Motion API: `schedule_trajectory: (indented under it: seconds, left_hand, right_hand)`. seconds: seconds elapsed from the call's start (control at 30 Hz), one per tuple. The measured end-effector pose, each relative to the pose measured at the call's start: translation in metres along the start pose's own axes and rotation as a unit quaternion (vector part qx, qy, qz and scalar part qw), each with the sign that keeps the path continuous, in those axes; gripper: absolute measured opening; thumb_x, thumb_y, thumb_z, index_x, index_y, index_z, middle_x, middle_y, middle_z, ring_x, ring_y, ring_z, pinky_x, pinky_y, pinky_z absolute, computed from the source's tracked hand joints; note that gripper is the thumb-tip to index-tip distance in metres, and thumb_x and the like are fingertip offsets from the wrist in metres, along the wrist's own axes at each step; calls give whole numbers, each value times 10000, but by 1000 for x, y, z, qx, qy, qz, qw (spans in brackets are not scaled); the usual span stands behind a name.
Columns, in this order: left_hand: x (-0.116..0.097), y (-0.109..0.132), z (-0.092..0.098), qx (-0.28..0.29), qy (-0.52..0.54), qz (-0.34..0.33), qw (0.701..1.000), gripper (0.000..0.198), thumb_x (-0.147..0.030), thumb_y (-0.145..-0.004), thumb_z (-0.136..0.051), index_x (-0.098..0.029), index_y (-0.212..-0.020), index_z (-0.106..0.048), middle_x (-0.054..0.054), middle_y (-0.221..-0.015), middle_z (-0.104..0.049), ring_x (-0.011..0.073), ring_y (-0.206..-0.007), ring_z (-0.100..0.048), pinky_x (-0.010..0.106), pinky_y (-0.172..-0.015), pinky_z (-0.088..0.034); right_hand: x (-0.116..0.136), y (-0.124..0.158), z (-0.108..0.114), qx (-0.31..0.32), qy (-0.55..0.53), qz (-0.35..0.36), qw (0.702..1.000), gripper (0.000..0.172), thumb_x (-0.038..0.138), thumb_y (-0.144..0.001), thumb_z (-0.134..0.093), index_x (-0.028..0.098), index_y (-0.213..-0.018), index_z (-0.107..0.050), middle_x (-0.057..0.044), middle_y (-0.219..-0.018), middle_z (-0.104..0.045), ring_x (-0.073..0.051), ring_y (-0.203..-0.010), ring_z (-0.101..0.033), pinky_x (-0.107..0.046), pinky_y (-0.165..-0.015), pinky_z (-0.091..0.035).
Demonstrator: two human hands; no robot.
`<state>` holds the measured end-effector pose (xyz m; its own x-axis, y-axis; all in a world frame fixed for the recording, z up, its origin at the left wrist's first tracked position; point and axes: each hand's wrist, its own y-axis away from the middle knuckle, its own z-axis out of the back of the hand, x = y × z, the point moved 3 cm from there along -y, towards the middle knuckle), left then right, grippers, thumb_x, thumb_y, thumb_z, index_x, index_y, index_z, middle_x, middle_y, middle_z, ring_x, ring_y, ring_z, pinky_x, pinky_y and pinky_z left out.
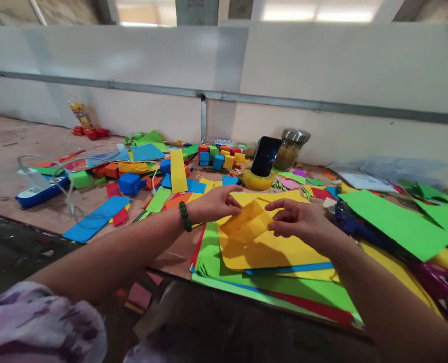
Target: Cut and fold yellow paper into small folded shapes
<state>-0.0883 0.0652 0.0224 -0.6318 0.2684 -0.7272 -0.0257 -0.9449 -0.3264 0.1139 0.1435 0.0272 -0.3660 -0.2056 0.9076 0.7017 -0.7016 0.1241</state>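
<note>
A small piece of folded yellow paper (245, 225) is held up at a tilt between my two hands. My left hand (213, 205), with a dark green bead bracelet (185, 217) on its wrist, pinches the paper's upper left side. My right hand (301, 221) has its thumb and fingers closed on the right corner. Under the paper lies a larger yellow sheet (254, 259), on top of a stack of green (224, 277), red and blue sheets at the table's front edge.
Small coloured paper cubes (218, 162) sit at the back. A phone (266, 155) leans in a yellow ring (258, 179) beside a lidded jar (292, 148). A blue-white power strip (42, 189) with cables lies left. Green sheets (394, 222) and a purple tool (438, 287) lie right.
</note>
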Motion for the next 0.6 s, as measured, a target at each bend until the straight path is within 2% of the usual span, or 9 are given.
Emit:
schedule_trajectory:
  seconds: [0.03,0.1,0.17,0.2,0.27,0.33,0.43,0.53,0.6]
  left_hand:
    - [-3,6,0,-46,-69,-20,996,490,-108,-809,-591,-77,-1291,-508,125,-944,-682,204,-807,-641,351,-752,-513]
    - [-12,19,-10,-65,-122,-64,988,434,-63,-852,-500,-96,-1284,-517,174,-1152,-624,248,-1002,-594,406,-887,-461]
    - [-29,36,-35,63,-253,-241,935,291,-132,-940,-402,-109,-1149,-602,148,-1066,-661,244,-928,-598,378,-814,-476]
    - [-34,43,-48,126,-292,-291,902,293,-134,-956,-373,-101,-1132,-605,144,-1077,-664,224,-891,-598,351,-787,-478]
    - [-36,51,-64,173,-359,-267,877,295,-163,-959,-396,-74,-1179,-573,167,-1149,-642,222,-902,-594,342,-761,-472]
    - [-31,52,-73,202,-389,-205,875,375,-317,-969,-448,-46,-1206,-551,188,-1189,-621,241,-955,-586,366,-802,-467]
    - [-25,54,-74,223,-386,-183,876,606,-526,-941,-442,-59,-1325,-473,206,-1305,-557,274,-1078,-559,420,-917,-426]
    - [-23,56,-69,228,-373,-193,879,661,-593,-920,-420,-136,-1397,-419,216,-1370,-506,299,-1127,-549,447,-933,-400]
    - [-22,58,-66,220,-368,-191,883,649,-611,-900,-447,-176,-1380,-450,201,-1352,-528,307,-1130,-550,455,-933,-390]
  right_hand:
    - [-9,0,-1,3,7,-22,1000,340,239,-613,-731,186,-911,-575,21,-577,-672,-124,-509,-605,-213,-467,-435]
    - [-31,-2,-2,8,15,-58,998,304,223,-616,-697,202,-882,-551,30,-536,-656,-129,-461,-583,-211,-426,-398]
    - [-51,-3,-3,14,13,-75,997,251,235,-635,-660,217,-848,-527,36,-508,-638,-140,-430,-570,-220,-404,-377]
    - [-58,-3,-4,17,14,-76,997,221,251,-657,-640,223,-840,-518,38,-503,-630,-147,-425,-569,-226,-399,-375]
    - [-66,-2,-4,23,61,-61,996,153,272,-712,-601,225,-830,-517,36,-515,-625,-156,-444,-581,-239,-411,-387]
    - [-63,4,-2,2,191,-15,981,96,274,-758,-591,216,-820,-547,23,-548,-628,-160,-478,-586,-253,-444,-405]
    - [-45,20,-4,-56,414,147,896,83,224,-838,-556,196,-840,-634,-34,-678,-655,-183,-611,-614,-283,-535,-452]
    - [-31,42,-16,2,473,368,801,227,134,-908,-447,175,-897,-669,-87,-830,-686,-204,-768,-620,-307,-634,-506]
    - [-32,50,-20,33,473,430,768,270,124,-936,-398,149,-933,-667,-103,-886,-695,-207,-802,-614,-321,-671,-528]
